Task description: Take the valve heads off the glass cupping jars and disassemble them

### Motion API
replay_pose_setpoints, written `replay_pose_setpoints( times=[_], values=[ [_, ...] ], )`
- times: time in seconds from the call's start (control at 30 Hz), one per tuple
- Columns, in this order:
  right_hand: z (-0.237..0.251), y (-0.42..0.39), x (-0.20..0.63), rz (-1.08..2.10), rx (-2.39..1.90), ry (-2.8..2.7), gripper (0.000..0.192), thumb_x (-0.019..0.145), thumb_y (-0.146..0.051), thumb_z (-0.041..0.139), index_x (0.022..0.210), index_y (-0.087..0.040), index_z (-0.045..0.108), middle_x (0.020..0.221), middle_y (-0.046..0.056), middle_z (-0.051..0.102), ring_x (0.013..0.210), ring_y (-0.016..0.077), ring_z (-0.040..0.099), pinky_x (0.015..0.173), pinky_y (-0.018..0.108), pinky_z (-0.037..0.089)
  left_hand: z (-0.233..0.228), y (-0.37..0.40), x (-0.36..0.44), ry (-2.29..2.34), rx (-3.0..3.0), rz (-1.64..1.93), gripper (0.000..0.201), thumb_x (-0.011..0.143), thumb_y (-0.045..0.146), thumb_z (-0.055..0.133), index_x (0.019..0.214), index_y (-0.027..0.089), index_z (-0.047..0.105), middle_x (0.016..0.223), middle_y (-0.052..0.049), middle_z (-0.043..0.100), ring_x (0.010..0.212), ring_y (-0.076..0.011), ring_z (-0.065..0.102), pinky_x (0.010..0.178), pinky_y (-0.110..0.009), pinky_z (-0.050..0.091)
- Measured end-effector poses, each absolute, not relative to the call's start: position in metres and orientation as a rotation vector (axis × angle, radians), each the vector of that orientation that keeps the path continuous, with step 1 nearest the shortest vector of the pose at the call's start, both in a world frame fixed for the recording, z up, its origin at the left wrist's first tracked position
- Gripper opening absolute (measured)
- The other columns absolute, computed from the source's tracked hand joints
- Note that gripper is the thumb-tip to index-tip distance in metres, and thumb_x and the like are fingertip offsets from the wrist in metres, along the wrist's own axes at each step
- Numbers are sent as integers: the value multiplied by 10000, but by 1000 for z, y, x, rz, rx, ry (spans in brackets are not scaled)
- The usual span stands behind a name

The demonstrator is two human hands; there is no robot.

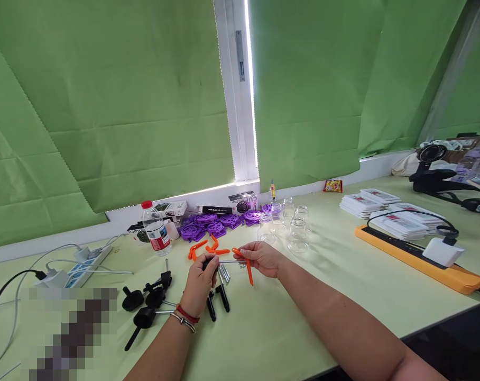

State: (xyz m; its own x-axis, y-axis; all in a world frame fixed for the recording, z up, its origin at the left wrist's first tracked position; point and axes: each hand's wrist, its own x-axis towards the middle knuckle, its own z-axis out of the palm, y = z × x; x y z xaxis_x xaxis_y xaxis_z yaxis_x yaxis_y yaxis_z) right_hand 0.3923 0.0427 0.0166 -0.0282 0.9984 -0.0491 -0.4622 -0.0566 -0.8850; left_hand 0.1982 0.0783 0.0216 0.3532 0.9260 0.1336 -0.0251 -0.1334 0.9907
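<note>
Orange blade (pixel 243 263) and metal rod (pixel 226 261) in closed fingers (pixel 251 256) over pale-green table (pixel 343 275), green blinds (pixel 105 106) behind.

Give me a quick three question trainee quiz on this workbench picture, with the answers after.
1. True or false: the left hand grips a black-handled metal rod.
2. What colour is the strip in the right hand?
3. Which lies nearest the water bottle: A the purple discs, B the stacked white packs, C the desk fan?

Key: 1 true; 2 orange; 3 A.
</note>
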Motion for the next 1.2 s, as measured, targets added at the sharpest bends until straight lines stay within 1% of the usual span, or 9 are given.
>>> replay_pose_setpoints(
  times=[0.1, 0.3, 0.37, 0.43, 0.57, 0.8, 0.93, 1.07, 1.2],
  values=[
    [18, 42, 390, 1451, -897, -832, 352, 534, -272, 855, 778, -93, 677, 788, 73, 703, 829, 167, 678, 851, 290, 501, 20, 78, 200, 849, 1475, 1001, 368, 719, 509, 636, 847, 178, 537, 570, 68, 475, 420, -64, 405, 392, -189, 329],
    [18, 41, 389, 1433, -955, -875, 409, 495, -310, 863, 774, -91, 660, 747, 68, 699, 799, 169, 674, 839, 314, 501, 19, 76, 201, 796, 1470, 962, 412, 709, 504, 653, 909, 164, 535, 593, 61, 492, 490, -83, 450, 489, -212, 377],
    [18, 40, 390, 1396, -993, -895, 418, 487, -329, 860, 770, -97, 660, 729, 58, 697, 772, 165, 669, 827, 321, 499, 18, 76, 199, 798, 1487, 926, 418, 701, 480, 672, 940, 163, 541, 599, 59, 500, 508, -84, 454, 519, -216, 377],
    [18, 40, 390, 1334, -1041, -942, 409, 491, -347, 850, 760, -104, 662, 709, 46, 693, 742, 159, 661, 809, 321, 496, 16, 77, 197, 796, 1512, 887, 434, 676, 432, 710, 978, 165, 547, 654, 47, 528, 552, -86, 470, 555, -220, 388],
    [19, 39, 389, 1148, -1135, -1093, 350, 534, -368, 815, 720, -115, 662, 666, 31, 679, 680, 146, 631, 741, 309, 486, 13, 77, 195, 741, 1541, 831, 450, 665, 363, 733, 1031, 178, 548, 797, 16, 565, 649, -96, 501, 623, -231, 409],
    [21, 37, 386, 878, -1231, -1236, 242, 602, -315, 760, 718, -138, 644, 676, 18, 649, 649, 137, 586, 640, 274, 464, 16, 74, 197, 662, 1508, 781, 407, 700, 363, 699, 1026, 193, 524, 858, -11, 608, 636, -103, 540, 646, -266, 444],
    [27, 32, 384, 649, -1364, -1453, 145, 696, -295, 693, 732, -169, 631, 684, -1, 630, 619, 124, 548, 589, 253, 425, 20, 70, 199, 664, 1510, 760, 410, 698, 351, 703, 1016, 197, 495, 908, -30, 615, 674, -121, 586, 690, -299, 483],
    [35, 26, 377, 425, -1406, -1626, 53, 776, -214, 612, 736, -179, 614, 700, -5, 614, 642, 123, 521, 594, 247, 395, 22, 68, 199, 658, 1534, 737, 396, 719, 346, 689, 1028, 199, 490, 914, -26, 613, 659, -111, 591, 713, -303, 484],
    [38, 21, 369, 375, -1331, -1705, 91, 804, -112, 533, 765, -176, 585, 779, 7, 602, 714, 124, 524, 639, 242, 403, 22, 67, 198, 628, 1569, 706, 381, 716, 342, 695, 1023, 200, 519, 905, -19, 605, 657, -106, 574, 716, -300, 475]
  ],
)
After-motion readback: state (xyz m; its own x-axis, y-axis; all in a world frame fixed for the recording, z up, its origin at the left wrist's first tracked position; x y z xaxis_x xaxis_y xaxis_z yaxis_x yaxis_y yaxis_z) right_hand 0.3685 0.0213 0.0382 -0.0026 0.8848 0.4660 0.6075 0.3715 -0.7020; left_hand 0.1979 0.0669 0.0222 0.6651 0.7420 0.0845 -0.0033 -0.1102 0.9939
